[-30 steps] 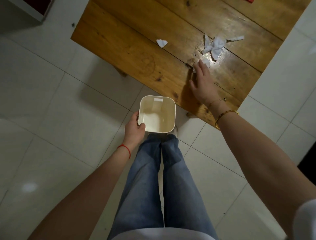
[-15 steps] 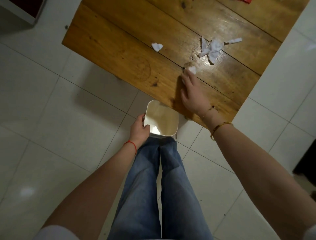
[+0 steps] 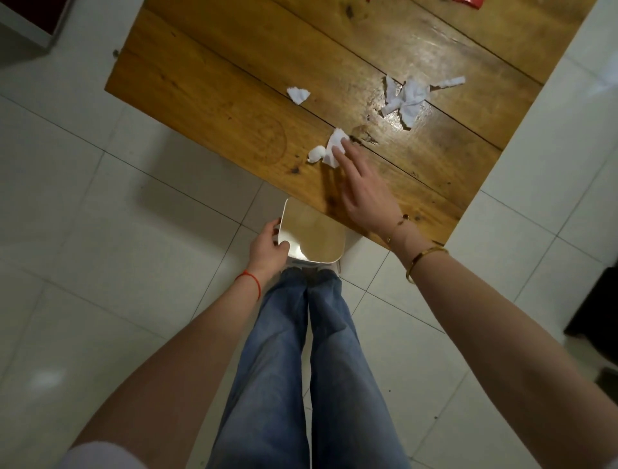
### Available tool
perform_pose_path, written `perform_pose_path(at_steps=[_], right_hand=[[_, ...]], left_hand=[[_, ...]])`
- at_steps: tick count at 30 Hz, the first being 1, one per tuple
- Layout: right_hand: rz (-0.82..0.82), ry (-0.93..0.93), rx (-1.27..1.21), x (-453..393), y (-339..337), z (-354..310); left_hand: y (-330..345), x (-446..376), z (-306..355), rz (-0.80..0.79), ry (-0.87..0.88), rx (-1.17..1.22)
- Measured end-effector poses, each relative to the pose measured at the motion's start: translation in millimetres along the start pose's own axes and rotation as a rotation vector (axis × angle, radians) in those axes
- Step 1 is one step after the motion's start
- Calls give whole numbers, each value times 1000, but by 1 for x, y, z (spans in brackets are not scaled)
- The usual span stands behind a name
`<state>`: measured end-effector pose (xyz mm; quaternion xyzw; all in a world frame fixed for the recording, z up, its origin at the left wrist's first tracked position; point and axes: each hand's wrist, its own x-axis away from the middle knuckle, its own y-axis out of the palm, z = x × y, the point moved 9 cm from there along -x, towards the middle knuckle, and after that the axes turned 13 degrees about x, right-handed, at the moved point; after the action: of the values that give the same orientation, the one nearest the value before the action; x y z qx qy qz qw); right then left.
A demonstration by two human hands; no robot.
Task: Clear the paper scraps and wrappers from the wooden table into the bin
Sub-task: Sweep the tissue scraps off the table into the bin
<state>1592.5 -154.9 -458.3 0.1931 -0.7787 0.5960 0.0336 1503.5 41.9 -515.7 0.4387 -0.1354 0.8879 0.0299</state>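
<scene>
My left hand [image 3: 267,246] grips the rim of a small cream bin [image 3: 329,259], held partly under the near edge of the wooden table [image 3: 217,110]. My right hand [image 3: 363,190] lies flat on the table with fingers spread, its fingertips on a white paper scrap [image 3: 334,147]. A small crumpled white ball [image 3: 316,154] sits just left of that scrap. Another small scrap [image 3: 298,95] lies farther left. A cluster of torn white paper [image 3: 409,97] lies farther back on the right.
A red wrapper [image 3: 470,2] shows at the table's far edge. White tiled floor surrounds the table. My legs in blue jeans [image 3: 301,361] stand below the bin. A dark object [image 3: 598,308] sits at the right edge.
My right hand has dragged the white scrap along the table toward the near edge. The bin has moved up under the table edge with my left hand on its rim.
</scene>
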Motion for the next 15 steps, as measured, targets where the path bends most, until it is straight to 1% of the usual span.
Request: perform_pose_path(at_steps=[5, 8, 11, 15], right_hand=[[-50, -36, 7, -18, 4, -3], [-117, -79, 35, -27, 16, -16], [-158, -188, 58, -18, 28, -40], [-178, -359, 45, 18, 35, -74]], left_hand=[[-5, -2, 0, 12, -14, 1], [-11, -5, 0, 35, -22, 16], [-14, -7, 0, 45, -17, 41], [-20, -8, 1, 62, -16, 62]])
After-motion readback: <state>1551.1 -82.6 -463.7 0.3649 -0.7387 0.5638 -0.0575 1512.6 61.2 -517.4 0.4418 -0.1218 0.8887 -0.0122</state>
